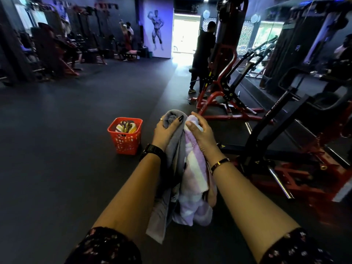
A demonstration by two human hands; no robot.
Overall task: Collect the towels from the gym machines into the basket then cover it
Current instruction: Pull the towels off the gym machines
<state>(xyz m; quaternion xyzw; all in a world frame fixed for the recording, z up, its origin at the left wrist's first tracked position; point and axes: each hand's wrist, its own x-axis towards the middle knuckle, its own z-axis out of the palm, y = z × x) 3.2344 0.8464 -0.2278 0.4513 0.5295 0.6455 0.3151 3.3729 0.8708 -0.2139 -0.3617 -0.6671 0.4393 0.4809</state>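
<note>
Floral dark sleeves at the near edge, both bare forearms reaching forward over black rubber floor (57, 115). Left hand (165, 130), ring on one finger, dark nails, black watch (152, 151) on the wrist, fingers curled shut around the bunched top of a grey towel (171, 149); the rest of it hangs down between the arms. Right hand (202, 132), thin bracelet (220, 163) on the wrist, thumb and fingers pinched together on the top of a fluffy lilac-and-white striped towel (194, 168), which also hangs down, touching the grey one side by side. Both towels are held in the air, well apart from the basket.

Orange basket (124, 136) stands on the floor ahead and to the left of the hands, uncovered, with a yellow, white and dark striped towel (125, 127) bundled inside. Black and red gym machines (285, 149) line the right side. Further on, a person in dark clothes (202, 58) stands by a red-framed machine (221, 88). Far wall has a bodybuilder mural (157, 29), beside a bright doorway (185, 33). More machines and people along the left wall, blurry.
</note>
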